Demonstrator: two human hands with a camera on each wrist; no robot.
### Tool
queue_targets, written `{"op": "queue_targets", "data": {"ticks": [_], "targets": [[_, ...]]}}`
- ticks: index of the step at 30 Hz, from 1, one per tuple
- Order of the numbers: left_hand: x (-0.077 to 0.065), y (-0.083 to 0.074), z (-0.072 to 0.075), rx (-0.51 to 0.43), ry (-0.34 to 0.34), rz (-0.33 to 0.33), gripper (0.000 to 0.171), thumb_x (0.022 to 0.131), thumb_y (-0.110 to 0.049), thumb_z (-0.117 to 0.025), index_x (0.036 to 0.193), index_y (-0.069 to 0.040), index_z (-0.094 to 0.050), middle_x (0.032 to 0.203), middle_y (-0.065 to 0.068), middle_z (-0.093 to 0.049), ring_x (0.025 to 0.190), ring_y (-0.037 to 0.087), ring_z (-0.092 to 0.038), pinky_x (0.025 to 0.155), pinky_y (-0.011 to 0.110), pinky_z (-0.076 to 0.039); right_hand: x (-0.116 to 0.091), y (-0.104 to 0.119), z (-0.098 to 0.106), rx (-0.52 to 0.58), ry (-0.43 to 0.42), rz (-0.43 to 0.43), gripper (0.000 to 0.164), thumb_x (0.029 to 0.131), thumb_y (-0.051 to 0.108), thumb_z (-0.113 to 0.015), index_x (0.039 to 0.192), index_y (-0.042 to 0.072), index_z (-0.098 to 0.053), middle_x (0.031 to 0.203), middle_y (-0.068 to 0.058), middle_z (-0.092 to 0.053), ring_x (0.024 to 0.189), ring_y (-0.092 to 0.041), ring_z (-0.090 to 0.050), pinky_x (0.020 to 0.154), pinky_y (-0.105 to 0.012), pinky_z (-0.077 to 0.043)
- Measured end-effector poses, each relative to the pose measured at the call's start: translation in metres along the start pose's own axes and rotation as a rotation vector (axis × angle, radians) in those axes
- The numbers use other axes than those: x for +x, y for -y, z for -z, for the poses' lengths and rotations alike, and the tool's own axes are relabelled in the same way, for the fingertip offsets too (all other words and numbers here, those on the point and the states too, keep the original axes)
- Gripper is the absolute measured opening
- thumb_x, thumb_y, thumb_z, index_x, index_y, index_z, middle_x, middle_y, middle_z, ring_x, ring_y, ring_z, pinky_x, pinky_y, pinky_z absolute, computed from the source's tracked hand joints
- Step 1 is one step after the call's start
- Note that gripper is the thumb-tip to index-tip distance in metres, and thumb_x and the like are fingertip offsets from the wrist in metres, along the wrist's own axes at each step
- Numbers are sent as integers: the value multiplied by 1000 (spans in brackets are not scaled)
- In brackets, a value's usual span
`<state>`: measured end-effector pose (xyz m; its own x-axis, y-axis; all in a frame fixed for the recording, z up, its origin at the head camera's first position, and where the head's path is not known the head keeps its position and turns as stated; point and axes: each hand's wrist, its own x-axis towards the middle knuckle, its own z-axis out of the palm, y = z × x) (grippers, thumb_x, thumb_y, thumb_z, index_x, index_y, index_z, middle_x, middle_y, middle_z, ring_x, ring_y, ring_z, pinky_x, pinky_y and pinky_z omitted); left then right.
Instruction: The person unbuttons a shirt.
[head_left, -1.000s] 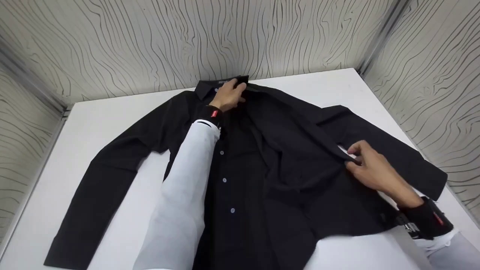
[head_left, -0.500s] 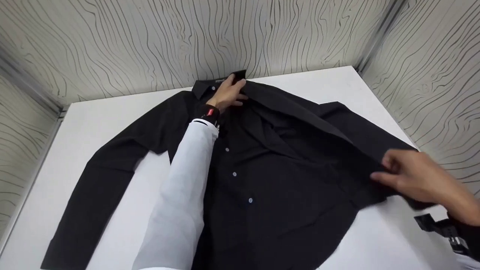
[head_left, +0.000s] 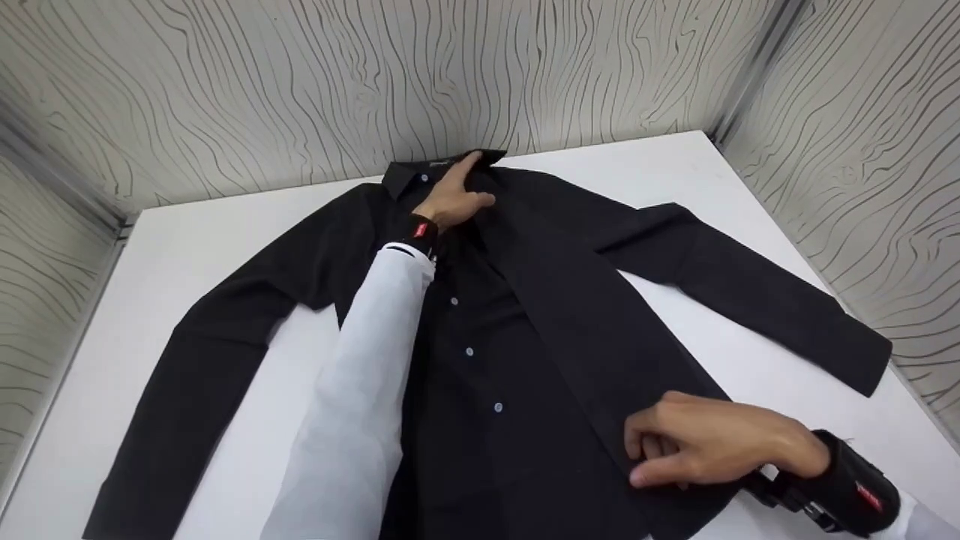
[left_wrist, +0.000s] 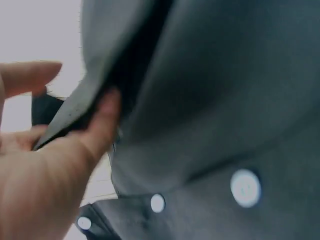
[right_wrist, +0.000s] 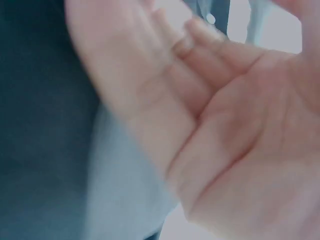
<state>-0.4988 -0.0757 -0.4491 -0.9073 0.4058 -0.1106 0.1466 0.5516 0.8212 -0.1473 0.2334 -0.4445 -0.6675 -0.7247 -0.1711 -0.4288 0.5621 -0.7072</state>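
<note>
A black long-sleeved button-up shirt [head_left: 577, 322] lies spread on the white table, its collar toward the far edge. My left hand [head_left: 454, 199] touches the collar [head_left: 493, 156] with index finger and thumb spread apart. In the left wrist view, a shirt edge [left_wrist: 75, 107] runs between the left thumb and the fingers. Low on the shirt's right front panel, my right hand [head_left: 697, 442] pinches the panel's edge with curled fingers. The right wrist view shows the palm of the right hand [right_wrist: 225, 130] with dark cloth beside it; the fingertips are cut off there.
The white table [head_left: 232, 465] shows around the shirt. One sleeve [head_left: 225, 345] stretches to the near left, the other [head_left: 787, 307] to the right. Pale wood-grain-patterned panels [head_left: 420, 75] stand behind and at both sides, with metal posts in the corners.
My right hand first pulled the right front panel outward over the sleeve, then brought it back inward and nearer, uncovering the sleeve. My left hand stayed at the collar, its fingers spreading.
</note>
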Motion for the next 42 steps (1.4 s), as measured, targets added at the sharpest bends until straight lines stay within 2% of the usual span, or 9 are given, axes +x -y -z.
{"op": "queue_targets", "data": {"ticks": [3,8,12,17,21,26,31,35,42], "targets": [[-7,15,12,156,-14,-116,68,101,-34,-73,166,-23,-54,181,7,-41,172,27,-33,143,44,-25,13,-10,17,-122,-175,101,6,109,25,-77,103,24,-77,86,13,-76,75,11,-63,69,-20,-56],[-79,2,40,341,-67,-231,64,107,-31,-72,163,-8,-52,175,21,-39,166,38,-41,141,50,-31,49,-35,57,-400,-430,49,14,104,14,-79,118,10,-78,125,-6,-77,117,-24,-75,104,-47,-61],[-142,3,54,515,-7,-123,76,111,-40,-68,174,-9,-38,181,26,-28,164,53,-38,135,69,-35,88,-67,88,-404,-424,25,45,109,22,-73,147,-2,-67,162,-25,-60,154,-46,-56,131,-61,-42],[-183,41,59,675,164,33,91,107,-64,-66,179,-21,-31,191,16,-12,172,60,-16,131,87,-19,152,-89,115,-376,-309,9,59,116,35,-61,168,9,-51,182,-22,-38,170,-52,-30,141,-65,-23],[-186,94,58,655,228,65,115,92,-87,-70,181,-28,-27,193,12,-6,175,56,-7,134,86,-12,192,-86,120,-382,-142,-146,64,118,46,-54,176,21,-41,190,-17,-20,173,-58,-15,137,-78,-17],[-173,140,70,574,271,28,132,76,-96,-78,181,-35,-26,193,7,-7,178,48,0,136,82,-8,202,-85,115,-404,-41,-327,74,117,57,-51,180,24,-31,191,-14,-13,171,-64,-7,131,-88,-14],[-181,128,85,520,278,-4,126,79,-81,-89,179,-32,-32,192,12,-9,177,51,3,136,83,-3,187,-80,107,-402,-39,-446,81,116,64,-47,183,27,-19,192,-14,-4,166,-74,-1,125,-95,-14],[-195,99,75,553,276,15,133,75,-68,-99,181,-30,-28,192,14,-5,176,53,5,136,83,0,181,-80,102,-393,-62,-482,84,115,68,-44,183,29,-14,192,-14,1,164,-77,2,122,-98,-12],[-192,98,61,574,250,36,143,67,-67,-104,181,-32,-25,193,12,0,177,50,10,137,80,4,187,-92,106,-387,-100,-494,86,114,72,-42,183,29,-13,192,-14,2,164,-77,5,120,-100,-6]]}}
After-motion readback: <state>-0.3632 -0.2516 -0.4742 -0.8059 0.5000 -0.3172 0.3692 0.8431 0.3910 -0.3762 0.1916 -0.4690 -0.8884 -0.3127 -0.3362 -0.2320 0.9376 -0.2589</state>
